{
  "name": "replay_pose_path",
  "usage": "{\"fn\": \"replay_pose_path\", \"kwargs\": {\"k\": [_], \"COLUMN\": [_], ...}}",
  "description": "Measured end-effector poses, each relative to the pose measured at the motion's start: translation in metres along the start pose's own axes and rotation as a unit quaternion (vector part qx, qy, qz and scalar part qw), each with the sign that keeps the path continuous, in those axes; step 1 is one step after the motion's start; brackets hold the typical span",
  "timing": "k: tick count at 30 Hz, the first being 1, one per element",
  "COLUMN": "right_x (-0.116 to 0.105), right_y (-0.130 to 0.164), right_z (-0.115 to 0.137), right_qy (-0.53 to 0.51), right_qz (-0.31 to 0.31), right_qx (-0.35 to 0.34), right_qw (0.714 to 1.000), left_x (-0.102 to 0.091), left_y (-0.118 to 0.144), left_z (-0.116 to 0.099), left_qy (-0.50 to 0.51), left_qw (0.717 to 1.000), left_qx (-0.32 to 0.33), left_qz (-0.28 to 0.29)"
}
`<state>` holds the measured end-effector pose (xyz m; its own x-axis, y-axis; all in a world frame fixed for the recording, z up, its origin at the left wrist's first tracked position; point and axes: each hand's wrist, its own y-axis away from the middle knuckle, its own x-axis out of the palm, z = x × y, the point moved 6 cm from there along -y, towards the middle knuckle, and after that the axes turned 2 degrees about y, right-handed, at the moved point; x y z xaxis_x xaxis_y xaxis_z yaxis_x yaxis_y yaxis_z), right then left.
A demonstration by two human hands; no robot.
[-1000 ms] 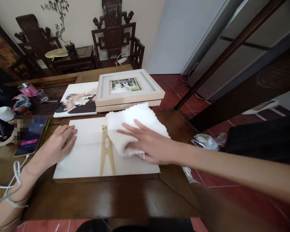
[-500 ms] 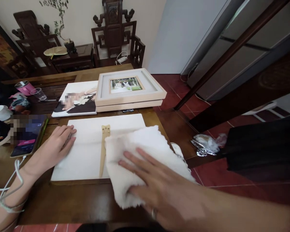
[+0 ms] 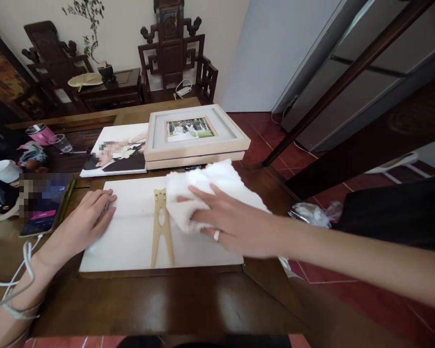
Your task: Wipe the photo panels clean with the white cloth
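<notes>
White board (image 3: 130, 232), face-down with wooden easel stand (image 3: 161, 227) up, near front edge of tabletop (image 3: 188, 304). Left hand (image 3: 89, 212) flat, fingers spread, pinning its left edge steady. Right hand (image 3: 232, 220) flat, pressing white cloth (image 3: 210, 186) onto board's far-right part.

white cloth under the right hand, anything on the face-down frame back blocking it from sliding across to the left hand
Yes. The wooden easel stand lies on the white frame back, right beside the white cloth under the right hand, between it and the left hand resting on the left edge.
</notes>
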<state>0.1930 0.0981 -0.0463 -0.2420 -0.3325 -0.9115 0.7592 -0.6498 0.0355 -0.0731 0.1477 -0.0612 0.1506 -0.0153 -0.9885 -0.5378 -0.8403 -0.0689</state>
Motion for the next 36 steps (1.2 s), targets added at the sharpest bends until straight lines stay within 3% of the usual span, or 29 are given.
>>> {"fn": "replay_pose_path", "kwargs": {"k": [4,7,9,12,15,18,21,24,27,29,31,36], "right_x": [0.008,0.007,0.006,0.004,0.000,-0.003,-0.002,0.010,0.023,0.027,0.024,0.008], "right_y": [0.037,0.048,0.043,0.020,-0.008,-0.024,-0.022,-0.003,0.019,0.028,0.028,-0.005], "right_z": [0.048,0.064,0.057,0.026,-0.010,-0.027,-0.015,0.020,0.059,0.071,0.065,0.019], "right_qy": [-0.053,-0.064,-0.069,-0.039,0.019,0.059,0.050,-0.005,-0.041,-0.057,-0.059,-0.019], "right_qz": [0.040,0.054,0.055,0.045,0.016,-0.016,-0.004,0.068,0.130,0.145,0.138,0.063], "right_qx": [0.020,-0.003,-0.005,-0.002,-0.005,-0.007,0.040,0.089,0.065,0.036,0.035,0.033], "right_qw": [0.998,0.996,0.996,0.998,1.000,0.998,0.998,0.994,0.989,0.987,0.988,0.997], "left_x": [0.000,0.000,0.001,0.001,-0.001,-0.001,0.000,0.001,0.001,0.001,0.001,0.003], "left_y": [0.000,-0.001,-0.001,-0.001,0.000,0.001,0.002,0.002,0.003,0.004,0.004,0.004], "left_z": [-0.001,-0.002,-0.003,-0.004,-0.003,-0.002,0.001,0.002,0.002,0.001,0.002,0.003], "left_qy": [0.000,-0.001,-0.002,-0.002,0.000,0.000,-0.002,-0.008,-0.020,-0.025,-0.027,-0.025], "left_qw": [1.000,1.000,1.000,1.000,1.000,1.000,1.000,1.000,1.000,1.000,1.000,1.000], "left_qx": [-0.001,-0.001,0.000,-0.003,-0.005,-0.003,-0.001,0.002,0.009,0.009,0.006,-0.004], "left_qz": [0.000,-0.001,0.000,0.002,-0.001,-0.003,-0.005,-0.007,-0.009,-0.011,-0.009,-0.006]}}
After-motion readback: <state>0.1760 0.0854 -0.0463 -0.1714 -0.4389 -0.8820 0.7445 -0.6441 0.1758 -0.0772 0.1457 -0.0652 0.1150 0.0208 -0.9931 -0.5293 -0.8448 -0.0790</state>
